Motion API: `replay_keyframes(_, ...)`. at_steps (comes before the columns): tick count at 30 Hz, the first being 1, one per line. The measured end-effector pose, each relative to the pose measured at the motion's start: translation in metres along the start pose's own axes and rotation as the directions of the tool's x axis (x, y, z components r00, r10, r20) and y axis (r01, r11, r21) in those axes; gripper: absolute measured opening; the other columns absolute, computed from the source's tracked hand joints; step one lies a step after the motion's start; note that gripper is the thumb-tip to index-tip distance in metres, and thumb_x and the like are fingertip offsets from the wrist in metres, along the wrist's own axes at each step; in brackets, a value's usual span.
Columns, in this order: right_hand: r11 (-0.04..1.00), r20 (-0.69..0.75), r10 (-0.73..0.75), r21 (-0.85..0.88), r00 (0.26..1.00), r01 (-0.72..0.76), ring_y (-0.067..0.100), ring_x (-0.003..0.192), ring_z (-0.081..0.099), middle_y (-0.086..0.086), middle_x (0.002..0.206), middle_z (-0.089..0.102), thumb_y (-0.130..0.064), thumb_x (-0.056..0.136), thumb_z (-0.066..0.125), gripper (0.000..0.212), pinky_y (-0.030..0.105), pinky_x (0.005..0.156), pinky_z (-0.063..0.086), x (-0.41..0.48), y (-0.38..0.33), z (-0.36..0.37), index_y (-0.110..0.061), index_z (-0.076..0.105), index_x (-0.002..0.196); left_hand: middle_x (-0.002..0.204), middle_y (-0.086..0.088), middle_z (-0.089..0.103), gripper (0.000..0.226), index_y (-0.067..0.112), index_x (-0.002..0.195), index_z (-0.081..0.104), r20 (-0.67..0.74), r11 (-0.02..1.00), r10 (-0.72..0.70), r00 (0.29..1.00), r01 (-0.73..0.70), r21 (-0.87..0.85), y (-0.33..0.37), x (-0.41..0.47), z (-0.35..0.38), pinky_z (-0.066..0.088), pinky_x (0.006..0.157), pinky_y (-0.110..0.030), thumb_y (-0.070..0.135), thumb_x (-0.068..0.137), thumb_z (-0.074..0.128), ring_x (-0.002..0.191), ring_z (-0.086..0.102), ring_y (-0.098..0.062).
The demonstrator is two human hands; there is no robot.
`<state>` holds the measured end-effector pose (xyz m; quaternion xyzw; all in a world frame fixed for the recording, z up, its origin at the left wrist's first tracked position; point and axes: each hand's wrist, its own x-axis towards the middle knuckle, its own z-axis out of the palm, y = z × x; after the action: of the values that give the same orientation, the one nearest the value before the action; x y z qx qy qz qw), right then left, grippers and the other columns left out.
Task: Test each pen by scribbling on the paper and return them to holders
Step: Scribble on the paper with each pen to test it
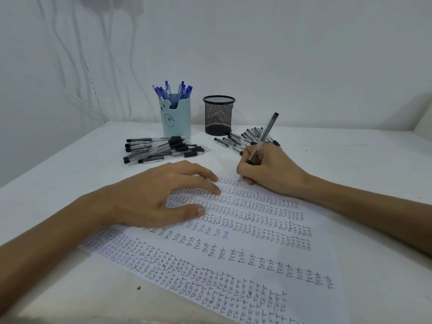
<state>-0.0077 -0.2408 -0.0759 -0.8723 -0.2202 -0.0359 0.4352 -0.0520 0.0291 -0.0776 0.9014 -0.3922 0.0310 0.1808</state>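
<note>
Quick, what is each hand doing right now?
Left hand: open, fingers spread flat on the paper, holding nothing.
Right hand: closed around a black pen, tip on the paper.

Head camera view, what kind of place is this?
Probably a plain desk against a bare wall. A white table holds a paper filled with "TEST", a blue pen holder, a mesh cup and loose pens.

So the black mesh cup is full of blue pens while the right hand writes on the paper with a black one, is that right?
Not quite. The head view shows the black mesh cup looks empty; the blue pens stand in the light blue holder beside it. The rest holds: the right hand writes on the paper with a black pen.
</note>
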Motion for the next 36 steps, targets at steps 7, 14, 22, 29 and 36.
replay_keyframes(7,0.999,-0.010,0.009,-0.051,1.000,-0.009,0.010,0.053,0.056,0.005,0.059,0.069,-0.015,0.086,0.067,0.014,0.016,0.056,0.046,0.002,0.000,0.002,-0.004,0.064,0.077,0.151,0.030,0.042,0.047,0.049,0.141,0.053,0.028,0.999,0.049,0.998,-0.049,0.017,-0.002,0.001,-0.002,0.041,0.115,-0.038,0.065,0.097,0.051,0.141,0.041,0.002)
replay_keyframes(14,0.850,-0.020,0.255,0.481,0.967,-0.214,0.012,0.041,0.042,0.010,0.061,0.057,-0.024,0.104,0.052,0.031,0.018,0.039,0.033,0.008,-0.002,-0.003,-0.008,0.061,0.078,0.147,0.026,0.048,0.042,0.042,0.139,0.057,-0.039,0.993,0.076,0.996,-0.072,0.094,-0.010,0.003,0.000,0.042,0.113,-0.038,0.058,0.103,0.046,0.139,0.044,0.000)
replay_keyframes(22,0.888,-0.014,0.103,0.451,0.995,-0.085,0.018,0.050,0.057,0.008,0.074,0.068,-0.027,0.097,0.067,0.021,0.021,0.041,0.042,0.007,0.005,-0.004,-0.007,0.062,0.104,0.124,0.006,0.067,0.023,0.024,0.119,0.068,-0.462,0.911,-0.026,0.886,0.211,0.355,-0.048,0.001,-0.009,0.045,0.090,-0.039,0.021,0.096,0.066,0.115,0.059,-0.020)
replay_keyframes(29,0.748,0.005,0.267,0.629,0.964,-0.210,0.027,0.047,0.061,0.019,0.070,0.069,-0.025,0.111,0.037,0.026,0.026,0.042,0.049,0.011,0.001,-0.005,-0.004,0.052,0.110,0.110,-0.002,0.069,0.023,0.016,0.112,0.069,-0.541,0.842,-0.139,0.830,0.386,0.376,-0.069,-0.005,-0.013,0.042,0.075,-0.039,0.012,0.089,0.071,0.098,0.059,-0.029)
replay_keyframes(36,0.816,0.013,0.236,0.541,0.972,-0.206,0.028,0.052,0.057,0.010,0.068,0.066,-0.032,0.109,0.043,0.031,0.025,0.039,0.043,0.012,0.004,-0.005,-0.003,0.053,0.113,0.107,-0.006,0.069,0.025,0.012,0.111,0.071,-0.539,0.825,-0.136,0.831,0.396,0.403,-0.072,-0.004,-0.011,0.045,0.074,-0.043,0.007,0.086,0.075,0.098,0.060,-0.034)
